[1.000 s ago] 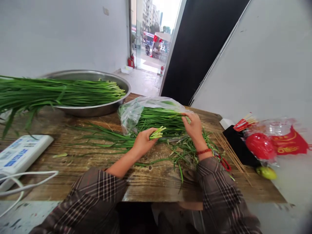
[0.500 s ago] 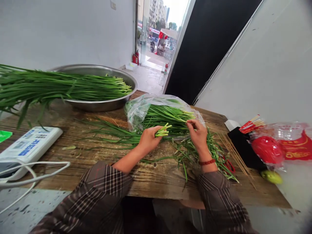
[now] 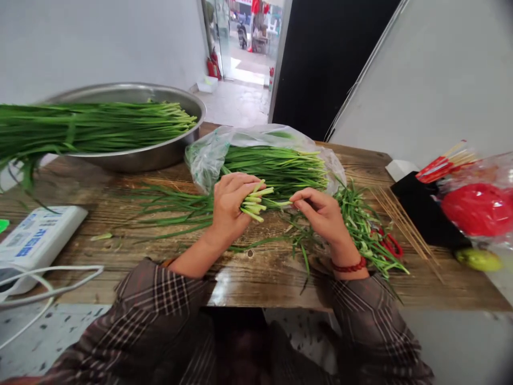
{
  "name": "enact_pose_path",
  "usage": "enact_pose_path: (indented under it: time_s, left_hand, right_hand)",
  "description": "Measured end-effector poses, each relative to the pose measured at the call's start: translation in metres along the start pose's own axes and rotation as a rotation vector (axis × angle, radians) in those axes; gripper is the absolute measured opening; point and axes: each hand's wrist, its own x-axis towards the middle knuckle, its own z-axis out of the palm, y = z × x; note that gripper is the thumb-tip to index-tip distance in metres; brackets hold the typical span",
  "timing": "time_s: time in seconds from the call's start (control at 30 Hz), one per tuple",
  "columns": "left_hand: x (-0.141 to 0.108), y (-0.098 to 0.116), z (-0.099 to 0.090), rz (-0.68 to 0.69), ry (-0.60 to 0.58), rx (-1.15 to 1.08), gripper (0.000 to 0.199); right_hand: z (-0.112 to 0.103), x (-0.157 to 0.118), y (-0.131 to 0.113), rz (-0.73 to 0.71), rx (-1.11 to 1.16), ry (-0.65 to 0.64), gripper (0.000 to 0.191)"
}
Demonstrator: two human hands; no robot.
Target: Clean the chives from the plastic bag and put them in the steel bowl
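Note:
My left hand (image 3: 232, 206) is wrapped round a small bunch of green stalks (image 3: 254, 202), their pale cut ends pointing right and their leaves trailing left over the table. My right hand (image 3: 320, 214) pinches the pale end of a single stalk (image 3: 284, 203) just right of that bunch. Behind both hands, a clear plastic bag (image 3: 206, 160) lies open around a pile of green stalks (image 3: 276, 167). Loose trimmed leaves (image 3: 360, 227) are heaped beside my right wrist.
A metal basin (image 3: 148, 160) with long green stalks stands at the back left. On the left lie a white device (image 3: 44, 240) and cables. Red scissors (image 3: 390, 245), thin sticks (image 3: 406, 230), a black box (image 3: 428, 214) and a red plastic package (image 3: 476, 208) are on the right.
The view has tilted down. My right hand has come away from the bagged pile with a stalk in its fingers, near the bunch. More stalk ends show in my left hand.

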Motion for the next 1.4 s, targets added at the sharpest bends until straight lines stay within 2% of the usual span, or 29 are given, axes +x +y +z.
enact_pose_path:
  time_s: [0.13,0.2,0.27,0.37,0.5,0.63,0.77,0.83,1.03,1.13,1.27,1.4]
  left_hand:
    - [0.000,-0.002,0.005,0.020,-0.272,-0.014,0.020]
    - [0.001,-0.001,0.006,-0.061,-0.406,-0.076,0.020]
    - [0.002,0.001,0.006,-0.177,-0.471,-0.141,0.022]
    - [0.002,0.004,0.006,-0.301,-0.470,-0.194,0.027]
    - [0.002,0.005,0.006,-0.322,-0.501,-0.225,0.027]
    - [0.003,0.005,0.005,-0.322,-0.509,-0.231,0.028]
    - [0.004,0.005,0.005,-0.325,-0.503,-0.209,0.023]
    - [0.003,0.005,0.006,-0.335,-0.504,-0.206,0.020]
    - [-0.002,0.001,0.010,-0.326,-0.501,-0.181,0.010]
    - [-0.004,-0.001,0.013,-0.312,-0.510,-0.160,0.010]
    - [-0.005,-0.001,0.014,-0.296,-0.528,-0.135,0.011]
    - [-0.004,0.000,0.014,-0.294,-0.530,-0.121,0.011]
  right_hand:
    - [0.008,0.000,0.001,0.100,0.174,0.047,0.016]
    - [0.012,0.001,0.003,0.150,0.263,0.099,0.019]
    - [0.017,0.002,0.005,0.187,0.327,0.127,0.024]
    - [0.024,0.003,0.009,0.201,0.376,0.133,0.030]
    - [0.034,0.003,0.013,0.159,0.287,0.110,0.038]
    - [0.039,0.002,0.015,0.177,0.268,0.120,0.022]
    - [0.036,0.001,0.016,0.214,0.262,0.132,0.020]
    - [0.032,0.001,0.016,0.155,0.139,0.122,0.021]
    - [0.023,0.001,0.008,-0.174,-0.401,0.078,0.016]
    - [0.024,0.000,0.004,-0.238,-0.572,0.051,0.011]
    - [0.034,-0.001,0.007,-0.154,-0.523,-0.004,0.009]
    - [0.046,-0.002,0.012,-0.052,-0.455,0.022,0.009]
